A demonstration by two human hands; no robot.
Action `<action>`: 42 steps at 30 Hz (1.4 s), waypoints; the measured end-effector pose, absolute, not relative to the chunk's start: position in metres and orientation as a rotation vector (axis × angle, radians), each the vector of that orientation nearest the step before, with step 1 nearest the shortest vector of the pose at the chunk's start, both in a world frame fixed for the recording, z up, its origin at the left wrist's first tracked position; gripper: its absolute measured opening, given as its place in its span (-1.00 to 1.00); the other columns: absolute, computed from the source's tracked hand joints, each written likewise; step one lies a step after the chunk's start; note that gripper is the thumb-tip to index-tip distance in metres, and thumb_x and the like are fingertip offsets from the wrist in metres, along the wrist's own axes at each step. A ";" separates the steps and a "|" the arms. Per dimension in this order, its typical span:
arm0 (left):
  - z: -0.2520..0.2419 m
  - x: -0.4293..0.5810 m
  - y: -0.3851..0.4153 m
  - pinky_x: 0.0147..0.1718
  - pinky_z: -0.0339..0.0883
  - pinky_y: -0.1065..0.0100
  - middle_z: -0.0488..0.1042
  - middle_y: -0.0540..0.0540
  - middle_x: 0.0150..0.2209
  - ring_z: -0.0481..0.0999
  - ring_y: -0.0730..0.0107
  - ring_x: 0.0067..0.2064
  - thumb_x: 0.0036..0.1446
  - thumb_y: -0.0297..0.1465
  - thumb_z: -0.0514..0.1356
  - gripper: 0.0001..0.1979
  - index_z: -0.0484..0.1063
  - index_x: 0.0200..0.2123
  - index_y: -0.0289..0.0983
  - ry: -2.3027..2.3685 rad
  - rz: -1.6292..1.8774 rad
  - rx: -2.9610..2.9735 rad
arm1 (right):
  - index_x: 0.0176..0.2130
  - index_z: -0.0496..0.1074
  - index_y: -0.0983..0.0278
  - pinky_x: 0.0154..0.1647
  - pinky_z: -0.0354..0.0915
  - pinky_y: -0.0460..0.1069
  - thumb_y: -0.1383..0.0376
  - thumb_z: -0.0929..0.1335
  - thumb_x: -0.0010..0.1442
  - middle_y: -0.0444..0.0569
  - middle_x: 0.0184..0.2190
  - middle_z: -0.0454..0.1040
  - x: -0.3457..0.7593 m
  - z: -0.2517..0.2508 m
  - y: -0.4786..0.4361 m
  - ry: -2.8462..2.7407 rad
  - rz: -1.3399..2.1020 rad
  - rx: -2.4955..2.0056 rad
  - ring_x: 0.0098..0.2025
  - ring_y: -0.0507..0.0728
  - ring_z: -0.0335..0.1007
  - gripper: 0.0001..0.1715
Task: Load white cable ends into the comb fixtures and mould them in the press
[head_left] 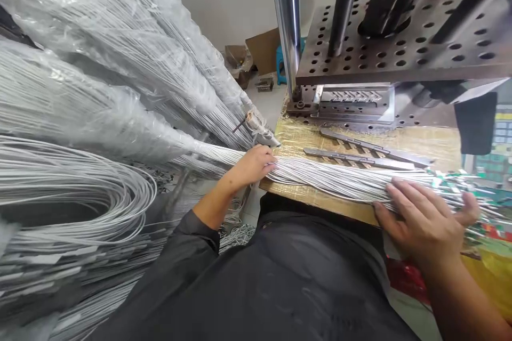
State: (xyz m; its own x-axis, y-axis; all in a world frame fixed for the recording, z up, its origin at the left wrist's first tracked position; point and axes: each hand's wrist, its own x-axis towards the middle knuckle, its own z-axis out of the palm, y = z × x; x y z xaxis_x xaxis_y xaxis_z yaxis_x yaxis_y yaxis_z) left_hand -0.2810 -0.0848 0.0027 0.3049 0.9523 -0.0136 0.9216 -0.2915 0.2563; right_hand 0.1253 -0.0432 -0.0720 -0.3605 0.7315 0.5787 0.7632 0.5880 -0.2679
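Note:
A thick bundle of white cables [328,178] lies across the front of the taped work surface [286,136]. My left hand [256,164] is wrapped round the bundle at the surface's left edge. Near the cable ends, my right hand [426,218] rests on the bundle with its fingers stretched out. Past it the cables fan out into loose ends [460,184] with green and white tips. Just behind the bundle lie two long metal fixture bars [344,157] with small brass-coloured parts on them.
A press with a perforated plate [424,48] and steel columns [286,16] stands behind the surface, a metal mould [356,98] beneath it. Plastic-wrapped cable bundles [132,37] fill the left side, with coiled cables [132,202] below. A cardboard box [264,50] and blue stool [281,64] stand behind.

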 end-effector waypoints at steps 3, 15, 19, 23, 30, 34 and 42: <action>0.002 -0.280 -0.079 0.05 0.35 0.16 0.47 -0.16 -0.12 0.44 0.20 -0.04 0.34 -0.36 0.20 -0.83 0.56 -0.10 -0.26 1.600 0.243 2.312 | -0.08 0.56 0.14 0.45 -0.15 0.31 0.12 0.56 0.16 -0.05 0.03 0.61 0.126 -0.073 -0.044 -2.161 -0.065 -1.188 0.09 0.31 0.55 -0.65; 0.003 -0.256 -0.034 -0.13 0.21 0.29 0.47 -0.02 -0.32 0.41 0.29 -0.21 0.11 -0.36 0.37 -0.83 0.43 -0.35 -0.26 1.250 0.066 2.121 | -0.18 0.56 0.13 0.41 -0.03 0.32 0.12 0.56 0.14 -0.06 0.00 0.62 0.122 -0.071 -0.042 -2.150 -0.008 -1.248 0.07 0.33 0.56 -0.73; 0.004 -0.259 -0.025 -0.29 0.18 0.34 0.43 0.00 -0.35 0.36 0.37 -0.31 0.06 -0.29 0.39 -0.76 0.40 -0.37 -0.27 1.211 0.107 1.936 | -0.18 0.57 0.14 0.43 -0.05 0.28 0.12 0.58 0.11 -0.08 0.01 0.62 0.124 -0.074 -0.041 -2.156 -0.033 -1.237 0.06 0.30 0.56 -0.70; 0.012 -0.258 -0.022 -0.39 0.15 0.39 0.39 0.03 -0.42 0.32 0.44 -0.39 0.03 -0.30 0.39 -0.77 0.43 -0.37 -0.30 1.204 0.240 1.766 | -0.16 0.57 0.14 0.43 -0.06 0.25 0.14 0.59 0.10 -0.08 0.02 0.61 0.125 -0.075 -0.040 -2.169 -0.055 -1.190 0.06 0.28 0.57 -0.68; 0.021 -0.242 -0.022 -0.32 0.21 0.38 0.51 -0.04 -0.35 0.42 0.43 -0.34 0.18 -0.37 0.28 -0.87 0.56 -0.29 -0.33 1.220 0.177 1.947 | -0.14 0.57 0.18 0.42 -0.04 0.24 0.16 0.55 0.15 -0.01 -0.01 0.63 0.126 -0.072 -0.039 -2.181 -0.091 -1.110 0.05 0.29 0.56 -0.71; 0.023 -0.203 -0.017 -0.29 0.21 0.38 0.55 -0.06 -0.26 0.45 0.37 -0.26 0.21 -0.38 0.27 -0.86 0.55 -0.20 -0.31 1.168 0.023 2.079 | -0.10 0.53 0.21 0.38 -0.04 0.27 0.16 0.54 0.15 0.04 -0.02 0.63 0.130 -0.078 -0.033 -2.199 -0.260 -0.914 0.01 0.29 0.56 -0.66; 0.066 -0.168 -0.006 -0.32 0.17 0.38 0.52 -0.06 -0.32 0.41 0.39 -0.33 0.29 -0.37 0.18 -0.84 0.50 -0.29 -0.32 1.070 0.061 2.230 | -0.03 0.51 0.24 0.40 -0.12 0.32 0.12 0.50 0.22 0.08 0.06 0.59 0.131 -0.064 -0.037 -2.202 -0.324 -0.891 0.08 0.30 0.51 -0.62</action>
